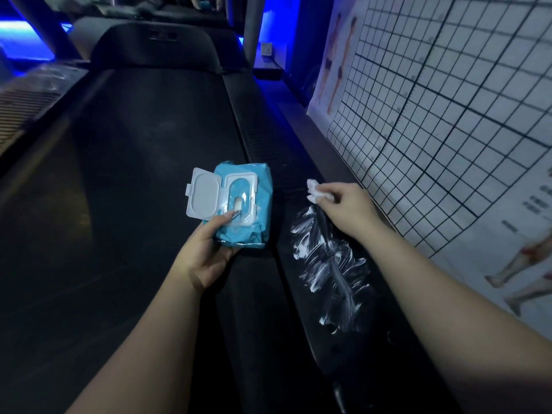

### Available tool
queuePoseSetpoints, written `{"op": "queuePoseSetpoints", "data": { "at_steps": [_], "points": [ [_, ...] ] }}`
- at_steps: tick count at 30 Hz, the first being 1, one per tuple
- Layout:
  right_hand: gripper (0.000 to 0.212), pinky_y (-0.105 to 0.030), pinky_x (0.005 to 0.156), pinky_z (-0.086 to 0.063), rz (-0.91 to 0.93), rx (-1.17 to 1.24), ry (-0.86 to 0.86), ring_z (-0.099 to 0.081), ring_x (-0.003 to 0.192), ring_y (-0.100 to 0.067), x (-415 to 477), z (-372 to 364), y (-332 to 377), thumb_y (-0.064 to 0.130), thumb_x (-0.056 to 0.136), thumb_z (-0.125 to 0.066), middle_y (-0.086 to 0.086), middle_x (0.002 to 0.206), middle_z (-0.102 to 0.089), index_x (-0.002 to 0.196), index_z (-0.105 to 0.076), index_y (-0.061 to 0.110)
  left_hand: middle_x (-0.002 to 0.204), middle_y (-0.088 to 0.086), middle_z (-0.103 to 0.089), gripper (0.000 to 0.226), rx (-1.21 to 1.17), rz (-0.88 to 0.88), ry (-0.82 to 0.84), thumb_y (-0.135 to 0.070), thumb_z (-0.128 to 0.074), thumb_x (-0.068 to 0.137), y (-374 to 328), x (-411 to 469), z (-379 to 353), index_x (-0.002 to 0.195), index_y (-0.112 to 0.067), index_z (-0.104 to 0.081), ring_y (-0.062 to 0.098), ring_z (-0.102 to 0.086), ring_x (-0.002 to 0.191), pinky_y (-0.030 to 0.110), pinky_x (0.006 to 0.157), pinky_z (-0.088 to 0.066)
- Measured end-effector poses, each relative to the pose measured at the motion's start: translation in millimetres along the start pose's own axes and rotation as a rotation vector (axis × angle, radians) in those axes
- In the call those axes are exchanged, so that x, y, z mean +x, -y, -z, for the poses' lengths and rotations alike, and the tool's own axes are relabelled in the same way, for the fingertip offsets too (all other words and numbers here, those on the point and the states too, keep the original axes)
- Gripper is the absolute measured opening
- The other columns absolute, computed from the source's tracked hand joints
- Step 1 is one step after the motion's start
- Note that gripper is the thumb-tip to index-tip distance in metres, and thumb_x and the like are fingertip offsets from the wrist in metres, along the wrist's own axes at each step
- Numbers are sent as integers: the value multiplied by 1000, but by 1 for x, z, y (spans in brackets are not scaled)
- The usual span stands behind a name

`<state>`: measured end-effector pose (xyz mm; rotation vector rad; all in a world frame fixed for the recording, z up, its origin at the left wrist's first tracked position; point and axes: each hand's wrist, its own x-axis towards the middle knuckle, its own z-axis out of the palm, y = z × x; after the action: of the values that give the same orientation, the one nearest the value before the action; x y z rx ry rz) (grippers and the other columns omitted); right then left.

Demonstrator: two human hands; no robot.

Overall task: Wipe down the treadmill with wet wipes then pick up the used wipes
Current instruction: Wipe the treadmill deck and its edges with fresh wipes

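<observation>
Treadmill [134,174]: its dark belt runs away up the middle to a hood at the far end, with a ribbed side rail [268,138] along the right edge.
Wet wipe [316,191]: a crumpled white wad over the side rail. I cannot tell whether it touches the rail.
Right hand [349,207]: reaches across the rail, fingers curled tight on the wipe.
Smears [328,258]: white swirled streaks on the rail, just on the near side of the right hand and partly under the forearm.
Wipes pack [254,186]: a soft blue pack held above the belt's right edge, just beside the rail. Its white flip lid [203,194] is swung open to the left.
Left hand [206,252]: grips the pack from below, fingers hidden beneath it, thumb laid on the dispensing opening.
Wall chart [448,100]: a white poster with a black grid and body figures, along the right.
Socket [266,48]: on the far wall, amid blue light.
</observation>
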<state>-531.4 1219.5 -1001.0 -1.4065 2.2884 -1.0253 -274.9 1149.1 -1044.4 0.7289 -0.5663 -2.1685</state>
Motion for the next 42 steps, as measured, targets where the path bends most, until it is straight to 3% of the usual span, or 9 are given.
{"op": "queuePoseSetpoints", "data": {
  "at_steps": [6, 11, 15, 19, 21, 27, 32, 36, 42],
  "points": [
    [31, -26, 99, -42, 150, -126, 45, -58, 120, -17, 0, -2, -12, 20, 98, -66, 8, 126, -69, 128, -70, 24, 117, 17, -77, 48, -15, 2, 1, -10, -68, 82, -1, -1, -2, 129, -2, -63, 25, -79, 97, 35, 73, -65],
    [30, -8, 71, -36, 172, -154, 74, -52, 84, -1, 0, -2, -3, 19, 98, -62, 10, 103, -67, 123, -72, 32, 117, 16, -77, 49, -8, 1, 8, -11, -68, 82, -1, -1, -2, 130, -2, -63, 25, -78, 98, 35, 73, -65],
    [25, -21, 71, -41, 155, -203, 136, -52, 76, -8, 3, -8, -4, 24, 99, -62, -1, 102, -65, 113, -72, 41, 122, 16, -76, 57, -6, -17, 1, -11, -69, 81, -1, -3, -2, 137, -3, -60, 25, -78, 101, 35, 75, -65],
    [23, -7, 57, -33, 159, -158, 217, -51, 58, 8, -4, 2, -1, 24, 97, -65, 20, 79, -54, 112, -74, 40, 121, 16, -76, 59, 12, -25, 4, -12, -69, 83, 0, -4, -3, 140, -3, -58, 25, -78, 100, 34, 75, -64],
    [23, -5, 61, -36, 177, -144, 283, -55, 66, 16, -7, 8, 1, 25, 96, -68, 24, 79, -61, 111, -74, 40, 119, 15, -77, 58, 10, -28, 3, -12, -68, 82, 0, -5, -4, 138, -3, -59, 24, -78, 98, 34, 73, -64],
    [23, -20, 85, -48, 82, -205, 581, -66, 95, 4, 1, 35, 17, 25, 91, -73, 18, 100, -75, 106, -76, 42, 117, 15, -77, 50, 19, -28, -2, -12, -68, 84, 1, -6, -4, 133, -3, -62, 24, -78, 97, 34, 73, -64],
    [21, -16, 70, -52, -21, 243, 244, -68, 89, -8, 5, 36, 18, 8, 92, -69, 5, 98, -76, 107, -77, 21, 121, 15, -76, 58, 1, -21, 0, -11, -68, 82, 0, -4, -3, 139, -3, -59, 24, -78, 99, 34, 73, -64],
    [17, -9, 64, -46, 40, 66, -11, -64, 81, 0, 11, 23, 10, 17, 93, -69, 16, 91, -70, 102, -75, 30, 122, 15, -76, 60, -10, -12, 4, -10, -67, 82, -1, -1, -2, 141, -3, -58, 25, -78, 100, 35, 73, -64],
    [26, -19, 89, -40, 172, -171, 50, -61, 104, -9, 4, -9, 6, 10, 97, -63, 0, 121, -70, 120, -73, 20, 121, 16, -76, 56, -16, -7, 14, -10, -68, 81, -1, -2, -2, 137, -3, -60, 25, -78, 101, 36, 75, -65]
  ]
}}
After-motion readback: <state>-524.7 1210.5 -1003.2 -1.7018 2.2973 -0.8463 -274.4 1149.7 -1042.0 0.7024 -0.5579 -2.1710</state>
